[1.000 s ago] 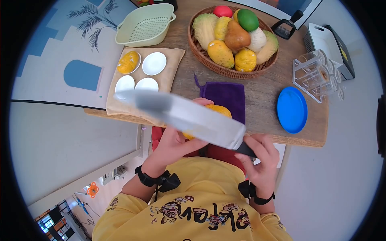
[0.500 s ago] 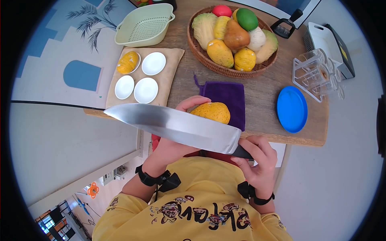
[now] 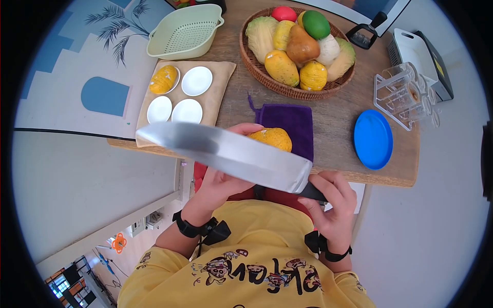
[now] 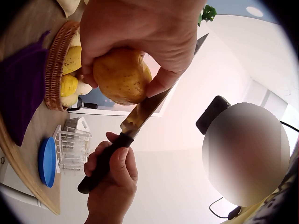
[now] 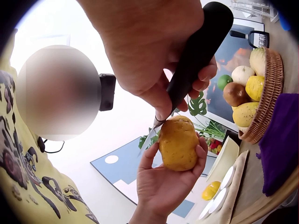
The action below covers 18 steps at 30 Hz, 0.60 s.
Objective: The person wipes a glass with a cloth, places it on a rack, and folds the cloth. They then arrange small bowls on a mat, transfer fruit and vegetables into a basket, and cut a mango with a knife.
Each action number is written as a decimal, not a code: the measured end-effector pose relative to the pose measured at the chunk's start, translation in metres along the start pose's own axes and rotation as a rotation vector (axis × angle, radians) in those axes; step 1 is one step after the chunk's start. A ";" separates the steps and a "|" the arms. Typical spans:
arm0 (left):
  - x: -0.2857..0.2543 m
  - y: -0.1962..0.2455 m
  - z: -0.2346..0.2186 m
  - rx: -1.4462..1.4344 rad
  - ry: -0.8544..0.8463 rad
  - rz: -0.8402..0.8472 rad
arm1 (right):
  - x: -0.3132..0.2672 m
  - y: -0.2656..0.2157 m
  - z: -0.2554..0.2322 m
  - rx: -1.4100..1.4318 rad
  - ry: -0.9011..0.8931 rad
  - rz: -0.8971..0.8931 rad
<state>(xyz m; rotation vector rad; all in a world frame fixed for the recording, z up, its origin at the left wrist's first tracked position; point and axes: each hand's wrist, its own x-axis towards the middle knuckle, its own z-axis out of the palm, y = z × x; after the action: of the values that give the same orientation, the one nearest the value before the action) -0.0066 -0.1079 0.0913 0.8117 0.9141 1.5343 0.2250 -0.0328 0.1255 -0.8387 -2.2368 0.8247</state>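
In the head view a large kitchen knife (image 3: 241,159) crosses in front of a yellow speckled fruit (image 3: 276,138), its tip toward the left. My right hand (image 3: 333,205) grips the black handle (image 5: 198,51). My left hand (image 3: 218,182) holds the rounded fruit (image 4: 119,77) between thumb and fingers, above the table's front edge. The left wrist view shows the blade (image 4: 145,109) running close past the fruit, right by the left thumb. From the right wrist, the fruit (image 5: 178,142) sits upright in the left fingers, with the blade at its top.
A purple cloth pouch (image 3: 287,120) lies just beyond the hands. Farther back stands a wicker basket (image 3: 287,91) of fruit. To the left are white dishes (image 3: 196,81) on a beige mat and a green colander (image 3: 185,36). A blue plate (image 3: 373,139) and a glass rack (image 3: 403,97) stand right.
Half a second ago the blade lay lower over the left hand; now it has swung up again and hides more of the fruit. Both hands keep their holds.
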 end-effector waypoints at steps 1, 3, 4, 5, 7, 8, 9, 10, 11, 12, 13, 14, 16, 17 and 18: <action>-0.001 0.006 0.006 -0.018 0.051 -0.050 | 0.000 0.001 0.001 0.001 0.000 -0.001; -0.002 -0.003 0.005 0.025 0.062 -0.001 | 0.000 0.005 0.003 -0.034 0.087 0.078; -0.003 -0.006 0.004 0.067 0.074 0.046 | 0.000 0.007 0.003 -0.034 0.087 0.077; -0.002 -0.005 0.004 0.089 0.052 0.065 | 0.000 0.008 0.002 -0.045 0.098 0.084; -0.002 -0.007 0.006 0.116 0.068 0.064 | 0.000 0.007 0.001 -0.057 0.107 0.091; -0.001 -0.007 0.007 0.143 0.084 0.062 | 0.002 0.004 -0.001 -0.033 0.058 0.042; 0.001 -0.006 0.001 0.259 0.023 0.071 | 0.002 0.002 -0.002 -0.010 0.008 -0.006; 0.005 -0.008 -0.008 0.524 -0.048 0.207 | 0.001 0.001 -0.002 -0.011 0.009 -0.004; 0.006 -0.008 -0.007 0.588 -0.042 0.202 | -0.001 0.001 0.000 -0.003 -0.014 -0.013; 0.007 -0.006 -0.006 0.653 -0.035 0.197 | -0.002 0.001 0.000 0.007 -0.038 -0.023; 0.005 -0.005 -0.002 0.653 -0.035 0.197 | -0.002 0.000 0.001 0.003 -0.027 -0.001; 0.002 -0.004 0.004 0.416 0.015 0.102 | -0.001 0.002 0.001 0.005 -0.027 -0.002; -0.001 -0.006 0.006 0.179 0.065 0.009 | 0.001 0.006 0.002 -0.018 0.078 0.035; -0.001 -0.010 0.003 0.170 0.047 0.051 | 0.000 0.008 0.001 -0.023 0.082 0.090; -0.001 -0.011 0.003 0.160 0.029 0.093 | 0.000 0.009 0.001 -0.023 0.082 0.091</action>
<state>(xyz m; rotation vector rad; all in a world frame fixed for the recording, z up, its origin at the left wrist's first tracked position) 0.0011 -0.1078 0.0824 0.9602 1.0427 1.5712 0.2274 -0.0277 0.1190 -0.9737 -2.1535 0.7924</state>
